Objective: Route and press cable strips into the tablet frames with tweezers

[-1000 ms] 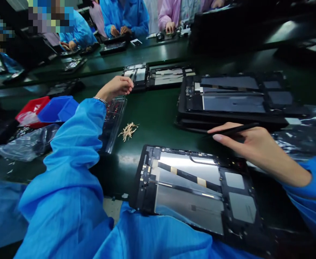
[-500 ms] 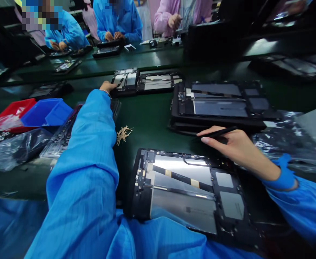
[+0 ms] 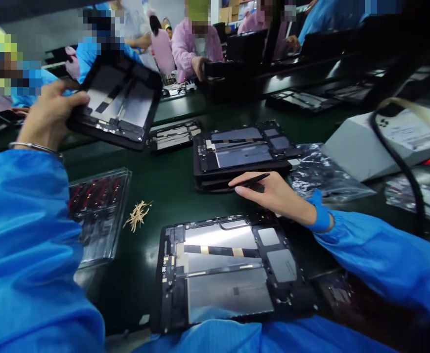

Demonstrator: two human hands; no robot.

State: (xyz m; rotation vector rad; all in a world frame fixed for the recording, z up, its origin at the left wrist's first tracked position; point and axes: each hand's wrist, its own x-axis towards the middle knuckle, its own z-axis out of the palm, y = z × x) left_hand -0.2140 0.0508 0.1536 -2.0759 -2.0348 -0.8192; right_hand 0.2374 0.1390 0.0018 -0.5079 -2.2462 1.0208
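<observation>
My left hand point(image 3: 53, 110) grips an opened tablet point(image 3: 121, 100) by its left edge and holds it tilted above the bench. Silver battery plates and dark flex strips show inside it. In my right hand point(image 3: 270, 191) is a thin black pen-like tool point(image 3: 250, 180), pinched between thumb and fingers; its tip is too dark to make out. Directly in front of my body lies another opened tablet point(image 3: 229, 294), its lower edge partly covered by my blue clothing. Behind the right hand, a further opened tablet point(image 3: 242, 147) rests on a dark stack.
A smaller opened tablet point(image 3: 176, 137) lies farther back. Clear plastic trays point(image 3: 101, 215) stand at left beside a heap of tan strips point(image 3: 138, 215). On the right are a plastic bag point(image 3: 321, 176), a grey sloped box point(image 3: 387, 142) and a black cable point(image 3: 398, 157). Co-workers sit opposite.
My left hand has lifted a tablet from the back of the bench, raising it up and to the left. My right hand keeps its tool near the stack. The camera view has turned rightward.
</observation>
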